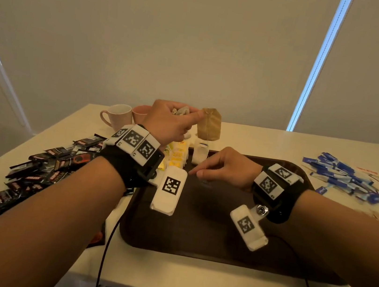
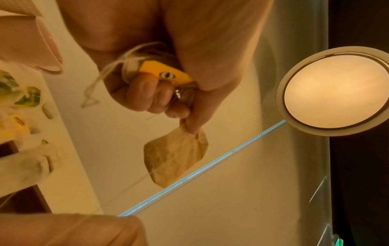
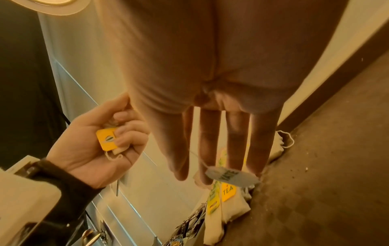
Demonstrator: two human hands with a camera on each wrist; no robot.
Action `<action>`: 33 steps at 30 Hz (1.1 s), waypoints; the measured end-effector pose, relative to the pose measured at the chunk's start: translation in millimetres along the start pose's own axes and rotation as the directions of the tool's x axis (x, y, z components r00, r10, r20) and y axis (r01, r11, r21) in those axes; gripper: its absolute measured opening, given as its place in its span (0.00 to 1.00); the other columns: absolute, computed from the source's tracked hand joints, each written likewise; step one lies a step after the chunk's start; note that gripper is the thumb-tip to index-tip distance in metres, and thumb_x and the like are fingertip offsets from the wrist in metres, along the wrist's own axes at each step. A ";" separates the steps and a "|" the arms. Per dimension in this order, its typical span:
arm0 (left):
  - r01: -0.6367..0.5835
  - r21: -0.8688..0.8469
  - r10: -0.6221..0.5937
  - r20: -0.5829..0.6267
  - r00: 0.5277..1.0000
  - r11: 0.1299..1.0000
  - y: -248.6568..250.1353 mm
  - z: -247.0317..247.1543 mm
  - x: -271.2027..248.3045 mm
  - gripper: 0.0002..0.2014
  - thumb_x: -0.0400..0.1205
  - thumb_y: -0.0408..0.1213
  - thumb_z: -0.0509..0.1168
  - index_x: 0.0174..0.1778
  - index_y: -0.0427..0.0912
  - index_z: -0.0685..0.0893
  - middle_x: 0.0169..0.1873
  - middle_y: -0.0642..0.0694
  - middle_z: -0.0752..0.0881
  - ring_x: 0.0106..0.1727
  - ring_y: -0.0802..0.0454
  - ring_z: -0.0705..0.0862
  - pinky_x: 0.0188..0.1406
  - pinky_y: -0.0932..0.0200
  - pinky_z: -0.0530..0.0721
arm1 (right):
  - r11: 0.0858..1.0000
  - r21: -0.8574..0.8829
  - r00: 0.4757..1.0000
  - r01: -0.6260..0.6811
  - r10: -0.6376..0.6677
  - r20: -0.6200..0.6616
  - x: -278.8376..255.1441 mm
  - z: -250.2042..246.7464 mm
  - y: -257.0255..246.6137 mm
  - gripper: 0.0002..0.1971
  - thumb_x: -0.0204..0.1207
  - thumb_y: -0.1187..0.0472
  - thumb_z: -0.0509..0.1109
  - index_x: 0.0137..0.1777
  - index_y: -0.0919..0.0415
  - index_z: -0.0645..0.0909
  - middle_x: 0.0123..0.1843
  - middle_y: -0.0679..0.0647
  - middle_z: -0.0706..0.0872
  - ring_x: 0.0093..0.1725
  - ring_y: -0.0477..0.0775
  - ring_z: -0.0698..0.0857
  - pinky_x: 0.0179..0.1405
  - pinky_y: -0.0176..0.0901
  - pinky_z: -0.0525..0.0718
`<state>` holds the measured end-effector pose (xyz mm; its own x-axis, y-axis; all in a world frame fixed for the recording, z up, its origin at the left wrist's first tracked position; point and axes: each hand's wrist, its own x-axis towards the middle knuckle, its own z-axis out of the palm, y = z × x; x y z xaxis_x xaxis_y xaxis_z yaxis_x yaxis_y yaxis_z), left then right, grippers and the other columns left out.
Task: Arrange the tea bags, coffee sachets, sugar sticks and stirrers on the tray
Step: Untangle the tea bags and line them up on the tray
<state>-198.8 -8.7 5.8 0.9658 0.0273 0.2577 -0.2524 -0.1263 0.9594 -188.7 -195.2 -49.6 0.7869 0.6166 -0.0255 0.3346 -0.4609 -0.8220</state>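
Hanging above the far edge of the tray [image 1: 193, 242], a brown tea bag [image 1: 209, 124] is pinched at its top corner by the left hand [image 1: 170, 122], whose curled fingers [image 2: 147, 94] also clutch a yellow tag [image 2: 166, 74] and bunched string. Over the tray, the right hand [image 1: 226, 167] hovers, its fingers [image 3: 208, 149] straight and holding nothing. More tea bags [image 1: 178, 154] lie at the tray's far left corner; dark coffee sachets [image 1: 39, 170] sit left of the tray on the worktop [image 1: 187, 283], blue sugar sticks [image 1: 348, 178] to its right.

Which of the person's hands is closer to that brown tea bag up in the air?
Left. The left hand pinches the brown tea bag by its top corner. The right hand hovers lower, over the tray, apart from it.
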 end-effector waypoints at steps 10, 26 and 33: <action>0.038 -0.066 -0.036 0.028 0.999 0.997 8.8 1.5 0.5 0.03 0.80 0.32 0.74 0.40 0.37 0.88 0.22 0.48 0.76 0.21 0.55 0.68 0.19 0.63 0.67 | 0.925 0.317 0.962 -0.211 0.139 0.235 -2.4 11.2 7.7 0.15 0.83 0.68 0.66 0.68 0.70 0.81 0.61 0.67 0.89 0.60 0.65 0.89 0.55 0.54 0.91; 0.158 0.057 -0.167 0.230 0.959 0.986 -11.4 -14.2 -16.7 0.07 0.79 0.39 0.75 0.36 0.43 0.89 0.23 0.48 0.75 0.24 0.52 0.68 0.25 0.59 0.65 | 0.992 -0.053 0.925 -0.118 0.091 -0.368 12.5 -26.5 12.0 0.02 0.77 0.64 0.77 0.47 0.61 0.90 0.31 0.50 0.90 0.27 0.44 0.87 0.29 0.36 0.85; 0.276 0.099 -0.291 0.220 0.931 0.956 -40.4 -3.5 -32.7 0.05 0.80 0.33 0.73 0.39 0.37 0.87 0.21 0.48 0.75 0.23 0.53 0.67 0.21 0.60 0.62 | 0.936 0.336 0.917 0.105 0.040 -0.397 10.2 -33.4 -19.2 0.10 0.77 0.70 0.75 0.57 0.72 0.87 0.46 0.66 0.93 0.46 0.62 0.93 0.45 0.47 0.93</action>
<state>-220.3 -1.0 -41.0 0.9856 -0.1562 -0.0649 0.0309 -0.2113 0.9769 -169.8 -201.4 -15.2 0.9406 0.2938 0.1700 0.2217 -0.1526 -0.9631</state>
